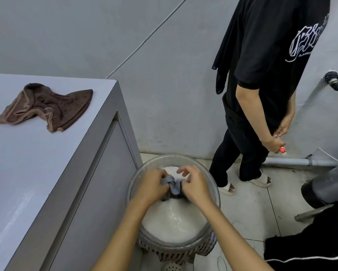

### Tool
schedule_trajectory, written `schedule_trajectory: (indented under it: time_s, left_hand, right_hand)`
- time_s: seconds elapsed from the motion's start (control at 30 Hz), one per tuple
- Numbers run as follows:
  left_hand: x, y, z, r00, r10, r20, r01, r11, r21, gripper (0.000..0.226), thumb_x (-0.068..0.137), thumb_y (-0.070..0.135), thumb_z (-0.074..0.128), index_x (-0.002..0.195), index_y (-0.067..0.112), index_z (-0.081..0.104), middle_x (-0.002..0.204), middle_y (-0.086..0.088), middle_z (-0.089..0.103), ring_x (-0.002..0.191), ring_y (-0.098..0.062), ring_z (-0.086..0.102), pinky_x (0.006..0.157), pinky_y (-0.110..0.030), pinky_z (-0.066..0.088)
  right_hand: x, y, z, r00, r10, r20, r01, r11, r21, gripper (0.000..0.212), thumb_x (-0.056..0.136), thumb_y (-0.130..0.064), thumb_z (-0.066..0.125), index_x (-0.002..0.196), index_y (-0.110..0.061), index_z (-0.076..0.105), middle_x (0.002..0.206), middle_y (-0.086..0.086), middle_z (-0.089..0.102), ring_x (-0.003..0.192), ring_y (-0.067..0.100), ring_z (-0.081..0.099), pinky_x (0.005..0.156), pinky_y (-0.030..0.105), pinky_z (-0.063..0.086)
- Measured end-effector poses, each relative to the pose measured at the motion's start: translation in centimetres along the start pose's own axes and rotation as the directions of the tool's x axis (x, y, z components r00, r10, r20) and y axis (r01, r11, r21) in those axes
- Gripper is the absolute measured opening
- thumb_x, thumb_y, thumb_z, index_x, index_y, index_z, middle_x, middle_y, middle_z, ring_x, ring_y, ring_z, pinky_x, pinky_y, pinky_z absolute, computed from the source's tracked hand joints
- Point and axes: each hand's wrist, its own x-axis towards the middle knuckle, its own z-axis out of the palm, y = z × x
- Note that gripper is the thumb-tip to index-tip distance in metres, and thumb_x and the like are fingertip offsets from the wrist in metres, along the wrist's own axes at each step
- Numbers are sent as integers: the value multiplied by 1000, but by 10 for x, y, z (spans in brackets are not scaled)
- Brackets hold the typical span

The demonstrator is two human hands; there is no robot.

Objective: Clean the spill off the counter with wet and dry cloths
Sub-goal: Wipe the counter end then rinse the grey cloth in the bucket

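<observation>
1. Both hands, left [152,184] and right [195,185], grip a grey cloth [175,185] over the basin [215,192], apparently wringing it.
2. Counter [37,163]: no spill visible; whether wiping is done I cannot tell.
3. Brown cloth [47,106] lies on it, unheld.

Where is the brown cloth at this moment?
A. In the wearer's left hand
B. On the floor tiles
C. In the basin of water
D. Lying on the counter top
D: the brown cloth lies crumpled on the counter, while both hands hold a grey cloth over the basin.
</observation>
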Motion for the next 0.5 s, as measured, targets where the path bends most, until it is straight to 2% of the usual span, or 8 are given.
schedule_trajectory:
  time_s: [0.07, 0.13, 0.2, 0.23, 0.3, 0.37, 0.43, 0.5]
  left_hand:
    - [-2, -14, 29, 992, -17, 126, 9, 998, 60, 25, 87, 21, 51, 108, 17, 63, 108, -8, 62, 99, -26, 59, 79, -31, 46]
    - [-5, -25, 53, 957, -47, 285, -7, 983, 185, 42, 95, 22, 40, 137, 18, 42, 138, -8, 46, 124, -26, 45, 99, -38, 40]
    - [-10, -31, 63, 914, -113, 389, -15, 950, 312, 56, 98, 17, 34, 150, 15, 15, 157, -6, 17, 142, -24, 20, 113, -40, 23]
    - [-10, -33, 63, 895, -154, 419, -7, 933, 359, 58, 98, 17, 33, 151, 15, 10, 159, -5, 9, 145, -23, 12, 115, -39, 18]
    - [-7, -33, 60, 854, -225, 470, 4, 904, 427, 53, 98, 20, 33, 149, 12, 19, 158, -9, 12, 146, -24, 12, 116, -38, 14]
    - [0, -30, 52, 839, -246, 484, 5, 895, 446, 45, 99, 25, 32, 142, 12, 37, 152, -13, 30, 140, -29, 27, 114, -37, 22]
    - [9, -22, 39, 894, -181, 409, 35, 940, 340, 34, 97, 27, 38, 122, 15, 58, 133, -13, 54, 123, -29, 49, 102, -35, 38]
    - [15, -9, 22, 973, -85, 216, 44, 981, 188, 22, 92, 23, 48, 91, 16, 69, 101, -10, 69, 95, -26, 63, 80, -31, 46]
  right_hand:
    - [-3, 18, 13, 993, 51, 108, -40, 994, -101, 32, 80, 3, 50, 106, -9, 65, 105, 4, 57, 81, 9, 52, 70, 21, 37]
    - [-7, 36, 24, 976, 77, 205, -49, 989, -141, 37, 87, -3, 48, 121, -10, 60, 121, 9, 58, 110, 19, 55, 89, 20, 40]
    - [-12, 48, 31, 939, 163, 304, -112, 977, -179, 44, 93, -8, 45, 137, -14, 46, 142, 11, 42, 131, 24, 42, 107, 27, 33]
    - [-11, 52, 32, 912, 222, 345, -147, 962, -229, 47, 94, -9, 42, 141, -14, 40, 148, 11, 33, 136, 26, 34, 111, 30, 29]
    - [-6, 55, 33, 882, 272, 385, -149, 936, -319, 41, 93, -7, 39, 133, -10, 46, 143, 14, 35, 133, 29, 36, 107, 33, 33]
    - [-1, 45, 30, 903, 237, 358, -112, 934, -338, 24, 89, -4, 41, 107, -5, 57, 116, 14, 45, 121, 33, 47, 93, 32, 41]
    - [7, 35, 22, 949, 155, 275, -76, 958, -277, 28, 88, -1, 44, 106, -7, 65, 115, 10, 53, 118, 31, 51, 94, 31, 42]
    - [11, 16, 10, 991, 72, 116, -43, 970, -239, 29, 89, -1, 47, 107, -9, 68, 114, 7, 60, 108, 22, 57, 85, 22, 41]
